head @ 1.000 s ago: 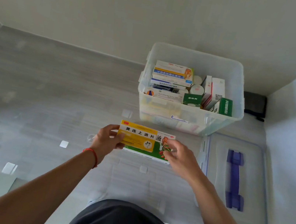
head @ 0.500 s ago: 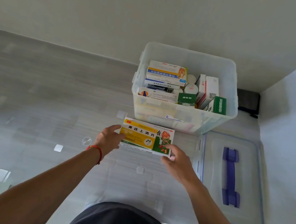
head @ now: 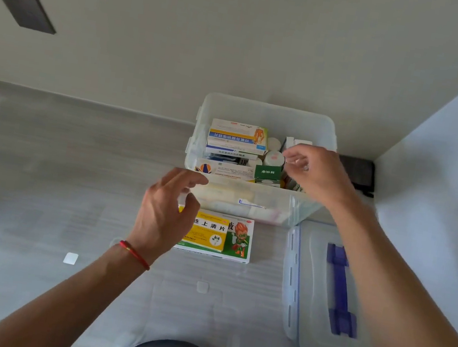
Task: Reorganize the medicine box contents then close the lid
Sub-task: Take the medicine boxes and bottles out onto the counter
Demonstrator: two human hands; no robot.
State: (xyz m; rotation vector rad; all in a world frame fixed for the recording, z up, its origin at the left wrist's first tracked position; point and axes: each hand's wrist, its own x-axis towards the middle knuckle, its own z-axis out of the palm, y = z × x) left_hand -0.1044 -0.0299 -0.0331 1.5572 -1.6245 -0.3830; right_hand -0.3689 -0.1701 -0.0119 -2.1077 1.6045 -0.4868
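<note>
Nothing is held: the left hand [head: 165,217] hovers loosely curled, and the right hand's [head: 316,172] fingers [head: 290,155] are half-curled over the open medicine box [head: 253,204]. Below the left fingers, a yellow-green medicine carton [head: 226,237] lies outside on the surface [head: 41,173]. Sorting seems unfinished, and the lid [head: 311,291] is not yet fitted.

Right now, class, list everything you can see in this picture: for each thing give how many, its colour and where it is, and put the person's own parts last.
Storage box: one, clear plastic, open, on the floor by the wall.
Medicine packs: several, mostly white with blue, orange or green print, stacked and stood inside the storage box.
Small round tubs: at least two, white, in the storage box among the packs.
Yellow pack: one, yellow, lying on a white and green pack on the floor in front of the storage box.
Lid: one, clear with a blue handle, flat on the floor to the right.
Left hand: one, red cord at the wrist, above the yellow pack, holding nothing.
Right hand: one, over the storage box's right side; grasp unclear.
</note>
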